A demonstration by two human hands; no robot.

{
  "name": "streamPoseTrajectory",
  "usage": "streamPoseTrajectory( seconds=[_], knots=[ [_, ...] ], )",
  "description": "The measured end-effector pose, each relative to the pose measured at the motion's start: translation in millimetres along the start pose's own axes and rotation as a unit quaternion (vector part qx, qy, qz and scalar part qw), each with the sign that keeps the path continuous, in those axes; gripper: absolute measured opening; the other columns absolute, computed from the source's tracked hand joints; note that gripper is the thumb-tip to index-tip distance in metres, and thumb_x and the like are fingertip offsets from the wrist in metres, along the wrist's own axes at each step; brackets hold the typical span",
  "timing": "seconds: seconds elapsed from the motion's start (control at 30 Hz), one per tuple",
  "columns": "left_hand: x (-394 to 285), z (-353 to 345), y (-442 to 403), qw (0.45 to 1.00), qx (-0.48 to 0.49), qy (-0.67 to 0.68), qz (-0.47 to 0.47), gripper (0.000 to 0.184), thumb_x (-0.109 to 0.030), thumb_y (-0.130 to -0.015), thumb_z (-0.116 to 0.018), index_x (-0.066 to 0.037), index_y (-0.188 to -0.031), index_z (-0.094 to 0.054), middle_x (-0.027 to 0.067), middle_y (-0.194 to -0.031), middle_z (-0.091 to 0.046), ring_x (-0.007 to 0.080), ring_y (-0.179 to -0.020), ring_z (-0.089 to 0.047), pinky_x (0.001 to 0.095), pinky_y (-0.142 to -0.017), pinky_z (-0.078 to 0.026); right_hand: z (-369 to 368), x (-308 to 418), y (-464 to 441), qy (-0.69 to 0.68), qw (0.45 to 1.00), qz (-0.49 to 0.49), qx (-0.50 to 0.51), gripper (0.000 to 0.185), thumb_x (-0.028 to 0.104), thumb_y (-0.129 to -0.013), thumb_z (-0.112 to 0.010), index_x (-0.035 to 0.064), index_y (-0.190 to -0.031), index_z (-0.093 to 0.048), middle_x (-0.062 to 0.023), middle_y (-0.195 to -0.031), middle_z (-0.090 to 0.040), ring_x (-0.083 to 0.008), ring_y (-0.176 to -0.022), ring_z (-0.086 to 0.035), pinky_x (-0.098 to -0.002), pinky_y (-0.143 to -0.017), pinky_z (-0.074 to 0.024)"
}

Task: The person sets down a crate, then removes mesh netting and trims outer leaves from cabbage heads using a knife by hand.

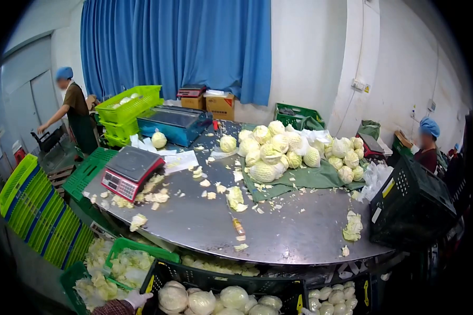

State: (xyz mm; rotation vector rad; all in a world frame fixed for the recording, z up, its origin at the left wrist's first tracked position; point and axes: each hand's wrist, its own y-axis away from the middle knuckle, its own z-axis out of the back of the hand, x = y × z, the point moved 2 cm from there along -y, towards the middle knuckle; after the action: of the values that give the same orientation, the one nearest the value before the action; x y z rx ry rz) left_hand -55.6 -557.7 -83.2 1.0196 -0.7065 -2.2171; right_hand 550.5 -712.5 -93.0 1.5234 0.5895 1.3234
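Head view. Dark crate (226,276) just beyond the table's (289,233) near edge, at the bottom of the view, its own near side cut off. Inside, cabbages (202,302): round, pale, whitish to faint green, glossy, apparently in clear wrap, packed close. Left hand (136,299), in white glove, touches the crate's left end beside a yellow part; cannot tell how far the fingers close. Right hand (307,312) only a pale sliver at the crate's right end; finger state and hold cannot be told.

Left of crate: green bin (171,255) of loose leaves. Right: second dark crate (369,294), smaller-looking pale heads.

On table: yellow-handled tool (238,227) near the near edge; red scale (133,170) toward the left edge; unwrapped-looking heads (270,152) heaped toward the far edge, yellower, partly on green cloth (305,182). Leaf scraps scattered between.
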Motion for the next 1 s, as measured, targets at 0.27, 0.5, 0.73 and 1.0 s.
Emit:
streamPoseTrajectory(
  seconds=[0.27, 0.5, 0.73, 1.0],
  knots=[
    [-55, 136, 102, 0.986, 0.009, 0.065, -0.154, 0.037, -0.034, -0.081, -0.071, 0.000, -0.093, -0.063, 0.0044, -0.066, -0.058, 0.0146, -0.051, -0.054, 0.0297, -0.049, -0.044, -21, 36, 128, -0.076, 0.977, 0.190, 0.054, 0.036, 0.042, -0.099, -0.043, 0.0085, -0.096, -0.055, 0.0023, -0.059, -0.037, -0.0098, -0.045, -0.034, -0.0244, -0.043, -0.0308],
    [-138, 152, 121, 0.930, -0.027, 0.017, -0.367, 0.052, -0.036, -0.080, -0.070, 0.003, -0.111, -0.057, 0.0175, -0.093, -0.067, 0.0266, -0.089, -0.064, 0.0347, -0.083, -0.049, -1, -26, 198, -0.221, 0.918, 0.329, 0.017, 0.036, 0.042, -0.097, -0.045, 0.0074, -0.092, -0.056, 0.0006, -0.063, -0.043, -0.0104, -0.048, -0.040, -0.0253, -0.047, -0.0348],
    [-260, 93, 119, 0.820, -0.012, -0.137, -0.556, 0.077, -0.051, -0.081, -0.064, 0.010, -0.125, -0.046, 0.0317, -0.108, -0.061, 0.0419, -0.103, -0.060, 0.0409, -0.091, -0.047, -35, -84, 262, -0.459, 0.831, 0.312, -0.035, 0.033, 0.035, -0.093, -0.051, 0.0174, -0.067, -0.043, 0.0072, -0.048, -0.034, -0.0069, -0.037, -0.033, -0.0206, -0.035, -0.0278],
    [-429, -19, 140, 0.715, 0.089, -0.206, -0.662, 0.069, -0.051, -0.083, -0.063, 0.001, -0.127, -0.048, 0.0277, -0.106, -0.063, 0.0393, -0.101, -0.061, 0.0410, -0.089, -0.047, -24, -110, 252, -0.573, 0.731, 0.312, -0.200, 0.026, 0.030, -0.093, -0.050, 0.0169, -0.071, -0.046, 0.0072, -0.049, -0.034, -0.0063, -0.038, -0.030, -0.0212, -0.036, -0.0247]
  ],
)
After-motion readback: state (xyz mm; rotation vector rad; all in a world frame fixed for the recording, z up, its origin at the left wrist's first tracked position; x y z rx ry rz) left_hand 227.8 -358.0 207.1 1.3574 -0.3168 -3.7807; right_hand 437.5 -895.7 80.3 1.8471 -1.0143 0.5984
